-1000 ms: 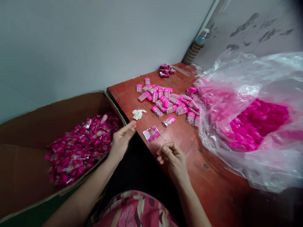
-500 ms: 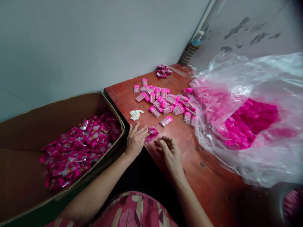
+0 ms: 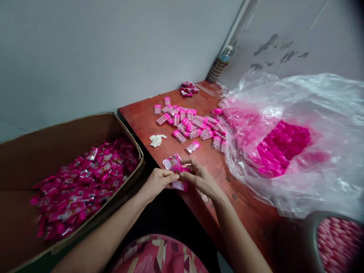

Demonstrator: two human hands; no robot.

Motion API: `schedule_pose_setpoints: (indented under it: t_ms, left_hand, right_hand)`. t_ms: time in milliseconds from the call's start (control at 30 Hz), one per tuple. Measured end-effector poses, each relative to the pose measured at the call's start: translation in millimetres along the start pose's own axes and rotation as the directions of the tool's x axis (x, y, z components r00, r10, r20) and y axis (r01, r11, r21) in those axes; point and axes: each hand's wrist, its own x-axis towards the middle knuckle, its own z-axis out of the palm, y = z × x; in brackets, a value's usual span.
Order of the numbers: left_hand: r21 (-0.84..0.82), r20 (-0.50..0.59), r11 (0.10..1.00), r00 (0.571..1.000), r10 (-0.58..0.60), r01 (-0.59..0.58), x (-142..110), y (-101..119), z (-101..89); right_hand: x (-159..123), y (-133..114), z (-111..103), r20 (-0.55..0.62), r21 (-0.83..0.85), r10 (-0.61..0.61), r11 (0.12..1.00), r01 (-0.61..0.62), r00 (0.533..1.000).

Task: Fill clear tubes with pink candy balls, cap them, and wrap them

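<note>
Between both hands, above the table's front edge, is a pink printed plastic packet (image 3: pixel 179 185) with paler parts. My left hand (image 3: pixel 159 182) pinches it from the left, thumb on top. From the right, my right hand (image 3: pixel 202 179) grips the same packet with curled fingers. A second piece of pink printed film (image 3: pixel 172 161) shows just beyond the fingertips; whether it is part of the same packet I cannot tell. Past the hands lies a small clear jar (image 3: pixel 193 147) with a pink cap and pink balls inside, and several similar jars (image 3: pixel 182 123) are heaped farther back.
A cardboard box (image 3: pixel 127 132) full of pink packets stands left of the red table (image 3: pixel 136 110). Crumpled white tissue (image 3: pixel 157 140), folded pink packets (image 3: pixel 187 89) and a bottle (image 3: pixel 218 66) are on the table. A clear plastic bag (image 3: pixel 327 113) holds pink pieces. Pink candies (image 3: pixel 338 242) fill a dark container.
Both hands have come together on the pink packet, which is now lifted off the tabletop and nearer to me. My right hand, previously apart from it, now grips it. The view has shifted slightly.
</note>
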Motion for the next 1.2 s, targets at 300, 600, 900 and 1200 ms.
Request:
schedule_pose_setpoints:
  t_ms: [300, 600, 900, 1200]
  left_hand:
    - [-0.308, -0.279, 0.951, 0.958, -0.069, -0.022, 0, -1, 9.2]
    - [-0.523, -0.341, 0.849, 0.931, -0.128, -0.074, -1, 6, 2.6]
    - [-0.679, -0.372, 0.72, 0.912, -0.174, -0.139, 5, 3, 5.7]
    - [-0.735, -0.284, 0.665, 0.95, -0.13, -0.129, -4, 9, 33.5]
  right_hand:
    - [70, -5, -29, -0.622, -0.667, 0.02, 0.509, -0.543, 0.783]
    - [56, 5, -31, -0.53, -0.572, -0.015, 0.745, -0.344, 0.848]
    - [-60, 17, 58, -0.209, 0.344, 0.152, 0.936, -0.073, 0.966]
    - [-56, 22, 72, -0.32, 0.348, 0.156, 0.937, -0.038, 0.934]
